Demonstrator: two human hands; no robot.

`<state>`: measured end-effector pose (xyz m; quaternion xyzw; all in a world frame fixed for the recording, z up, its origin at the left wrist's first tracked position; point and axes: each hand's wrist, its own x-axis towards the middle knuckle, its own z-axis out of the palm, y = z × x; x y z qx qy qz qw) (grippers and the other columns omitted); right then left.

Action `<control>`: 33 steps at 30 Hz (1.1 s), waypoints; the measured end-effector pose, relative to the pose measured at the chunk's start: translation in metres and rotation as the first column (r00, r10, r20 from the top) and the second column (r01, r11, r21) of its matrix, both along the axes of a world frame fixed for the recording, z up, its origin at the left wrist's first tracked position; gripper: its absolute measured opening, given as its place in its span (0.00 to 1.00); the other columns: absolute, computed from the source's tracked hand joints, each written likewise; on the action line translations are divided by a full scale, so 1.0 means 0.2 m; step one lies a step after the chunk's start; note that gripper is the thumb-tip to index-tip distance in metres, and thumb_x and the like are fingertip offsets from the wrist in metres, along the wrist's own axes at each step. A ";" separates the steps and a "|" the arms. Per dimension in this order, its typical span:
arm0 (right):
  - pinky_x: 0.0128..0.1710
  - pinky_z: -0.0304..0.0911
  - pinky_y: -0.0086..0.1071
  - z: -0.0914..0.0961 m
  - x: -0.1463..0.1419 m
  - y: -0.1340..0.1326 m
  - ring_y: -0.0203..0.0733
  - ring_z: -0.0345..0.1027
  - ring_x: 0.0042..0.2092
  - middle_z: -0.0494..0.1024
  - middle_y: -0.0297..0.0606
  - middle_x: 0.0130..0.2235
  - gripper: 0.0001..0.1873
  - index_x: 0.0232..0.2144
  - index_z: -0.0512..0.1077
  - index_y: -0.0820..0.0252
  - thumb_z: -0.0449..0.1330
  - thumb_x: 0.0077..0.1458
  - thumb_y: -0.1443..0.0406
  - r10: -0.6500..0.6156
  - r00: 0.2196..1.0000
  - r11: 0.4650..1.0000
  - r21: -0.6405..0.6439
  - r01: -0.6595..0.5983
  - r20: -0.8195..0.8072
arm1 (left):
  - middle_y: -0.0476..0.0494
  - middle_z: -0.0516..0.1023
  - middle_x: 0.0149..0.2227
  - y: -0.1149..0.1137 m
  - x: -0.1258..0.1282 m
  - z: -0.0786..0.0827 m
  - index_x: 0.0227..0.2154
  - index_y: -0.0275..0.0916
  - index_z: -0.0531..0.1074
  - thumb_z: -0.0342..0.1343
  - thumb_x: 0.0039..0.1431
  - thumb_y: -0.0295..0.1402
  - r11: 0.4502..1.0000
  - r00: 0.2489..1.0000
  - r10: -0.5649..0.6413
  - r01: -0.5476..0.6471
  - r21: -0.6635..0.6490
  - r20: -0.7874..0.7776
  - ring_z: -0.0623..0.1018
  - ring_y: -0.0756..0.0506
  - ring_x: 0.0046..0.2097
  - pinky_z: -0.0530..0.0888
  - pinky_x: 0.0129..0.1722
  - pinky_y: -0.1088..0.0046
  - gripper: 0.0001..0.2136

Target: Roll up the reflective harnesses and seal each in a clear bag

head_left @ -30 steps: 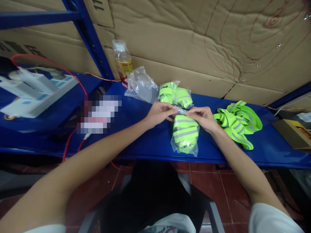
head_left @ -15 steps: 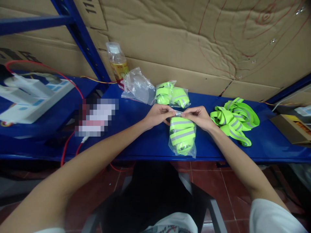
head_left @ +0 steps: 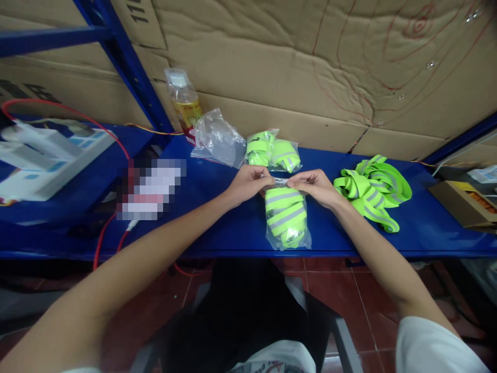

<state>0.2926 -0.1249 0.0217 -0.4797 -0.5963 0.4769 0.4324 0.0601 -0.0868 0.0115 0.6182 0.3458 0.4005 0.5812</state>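
Note:
A clear plastic bag point(head_left: 306, 239) with a folded yellow-green reflective strap point(head_left: 286, 211) inside lies near the front of the blue table. Its top edge is pinched between the thumb and fingers of my left hand point(head_left: 250, 184) on one side. My right hand point(head_left: 312, 186) pinches the same edge a short way to the right. Just behind my hands sit two more bagged straps, the left one point(head_left: 259, 149) and the right one point(head_left: 285, 155). A loose heap of the same reflective strap point(head_left: 375, 189) rests to the right of my right hand.
Crumpled clear bags point(head_left: 219, 139) lie at the back beside a bottle point(head_left: 186, 106) with a yellow label. On the left are a white power strip point(head_left: 58, 163), a red cable point(head_left: 101, 241) and a blurred-out item point(head_left: 151, 189). An open cardboard box point(head_left: 462, 204) stands at the right.
My hands have moved slightly apart along the bag's top edge, showing more of it between them. The view has shifted a little.

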 end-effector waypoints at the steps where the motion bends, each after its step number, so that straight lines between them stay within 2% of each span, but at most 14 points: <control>1: 0.32 0.69 0.31 0.00 0.00 0.00 0.36 0.75 0.29 0.88 0.37 0.32 0.16 0.33 0.89 0.54 0.82 0.41 0.56 0.002 1.000 1.000 -0.004 -0.002 0.004 | 0.50 0.77 0.23 0.00 0.00 0.00 0.22 0.36 0.76 0.68 0.51 0.33 1.000 1.000 0.001 -0.001 -0.012 -0.020 0.75 0.52 0.25 0.72 0.24 0.78 0.09; 4: 0.33 0.71 0.32 0.01 0.00 -0.01 0.38 0.77 0.31 0.88 0.39 0.33 0.15 0.33 0.88 0.55 0.81 0.44 0.55 0.042 0.999 0.999 0.021 -0.043 0.028 | 0.47 0.80 0.25 0.01 -0.01 -0.01 0.27 0.36 0.82 0.68 0.53 0.37 0.999 0.995 -0.042 0.042 -0.008 -0.090 0.75 0.51 0.26 0.72 0.25 0.77 0.08; 8: 0.39 0.75 0.35 -0.01 -0.02 -0.02 0.41 0.81 0.36 0.89 0.40 0.37 0.15 0.34 0.89 0.54 0.80 0.46 0.54 0.087 0.996 0.995 0.034 -0.088 0.031 | 0.42 0.85 0.31 0.01 -0.01 -0.03 0.31 0.35 0.84 0.70 0.54 0.39 0.990 0.986 -0.124 0.131 0.060 -0.111 0.79 0.50 0.31 0.75 0.33 0.74 0.10; 12: 0.33 0.74 0.32 -0.02 -0.01 0.00 0.39 0.79 0.32 0.88 0.39 0.34 0.17 0.34 0.88 0.55 0.81 0.43 0.54 -0.033 0.999 0.999 -0.034 0.033 -0.018 | 0.43 0.86 0.33 0.02 -0.01 -0.03 0.30 0.35 0.83 0.72 0.54 0.39 0.995 0.998 -0.042 0.046 0.091 -0.042 0.80 0.49 0.35 0.76 0.38 0.73 0.12; 14: 0.29 0.72 0.30 -0.01 0.00 0.01 0.38 0.78 0.30 0.88 0.39 0.33 0.18 0.34 0.88 0.56 0.82 0.41 0.54 -0.078 0.997 0.993 -0.097 0.075 -0.029 | 0.45 0.84 0.32 0.03 -0.01 -0.03 0.30 0.35 0.82 0.72 0.54 0.39 0.999 0.999 0.009 -0.007 0.045 -0.039 0.79 0.50 0.33 0.74 0.35 0.74 0.11; 16: 0.28 0.72 0.30 0.00 0.01 0.01 0.38 0.77 0.30 0.87 0.39 0.32 0.19 0.33 0.88 0.56 0.82 0.41 0.54 -0.094 0.995 0.990 -0.108 0.089 -0.044 | 0.45 0.83 0.30 0.04 -0.01 -0.02 0.31 0.35 0.83 0.72 0.55 0.38 0.998 0.997 0.003 -0.007 -0.056 -0.076 0.77 0.51 0.30 0.73 0.31 0.75 0.10; 19: 0.30 0.71 0.28 0.00 0.00 0.01 0.36 0.77 0.30 0.87 0.38 0.32 0.17 0.33 0.88 0.55 0.82 0.42 0.54 -0.099 0.991 0.993 -0.079 0.092 -0.091 | 0.44 0.81 0.29 0.06 -0.04 0.01 0.30 0.35 0.82 0.72 0.56 0.38 0.968 0.986 -0.111 0.080 -0.237 -0.121 0.76 0.51 0.28 0.71 0.25 0.75 0.10; 21: 0.33 0.72 0.29 -0.01 -0.01 0.01 0.36 0.78 0.32 0.88 0.38 0.33 0.17 0.33 0.88 0.55 0.82 0.43 0.54 -0.092 0.987 0.993 -0.092 0.081 -0.130 | 0.43 0.81 0.30 0.07 -0.06 0.03 0.30 0.35 0.82 0.73 0.54 0.39 0.941 0.976 -0.199 0.165 -0.296 -0.088 0.78 0.50 0.28 0.72 0.24 0.75 0.11; 24: 0.37 0.73 0.31 -0.01 -0.03 0.00 0.38 0.79 0.34 0.89 0.38 0.36 0.16 0.33 0.88 0.54 0.81 0.45 0.53 -0.073 0.982 0.989 -0.143 0.048 -0.177 | 0.44 0.81 0.30 0.06 -0.09 0.06 0.33 0.35 0.82 0.74 0.52 0.40 0.901 0.947 -0.322 0.301 -0.314 -0.016 0.79 0.49 0.29 0.75 0.25 0.75 0.13; 26: 0.38 0.74 0.31 0.00 -0.03 -0.01 0.37 0.79 0.34 0.89 0.39 0.36 0.16 0.33 0.88 0.54 0.80 0.46 0.52 -0.029 0.983 0.984 -0.177 -0.004 -0.179 | 0.45 0.80 0.28 0.04 -0.10 0.07 0.33 0.36 0.82 0.74 0.52 0.42 0.861 0.906 -0.422 0.391 -0.325 -0.028 0.78 0.50 0.28 0.75 0.25 0.75 0.14; 29: 0.42 0.74 0.32 0.01 -0.02 -0.02 0.38 0.80 0.35 0.89 0.38 0.36 0.16 0.33 0.88 0.55 0.80 0.47 0.53 0.055 0.985 0.977 -0.196 -0.088 -0.166 | 0.49 0.72 0.22 0.02 -0.09 0.07 0.28 0.37 0.78 0.72 0.56 0.46 0.804 0.833 -0.549 0.502 -0.320 -0.073 0.72 0.52 0.23 0.71 0.21 0.76 0.17; 33: 0.43 0.75 0.32 0.02 -0.02 -0.01 0.37 0.80 0.35 0.88 0.38 0.35 0.15 0.32 0.87 0.55 0.80 0.48 0.52 0.059 0.980 0.977 -0.193 -0.095 -0.189 | 0.53 0.66 0.21 0.00 -0.07 0.04 0.29 0.39 0.73 0.68 0.61 0.50 0.801 0.820 -0.572 0.553 -0.230 -0.022 0.66 0.54 0.20 0.67 0.18 0.77 0.19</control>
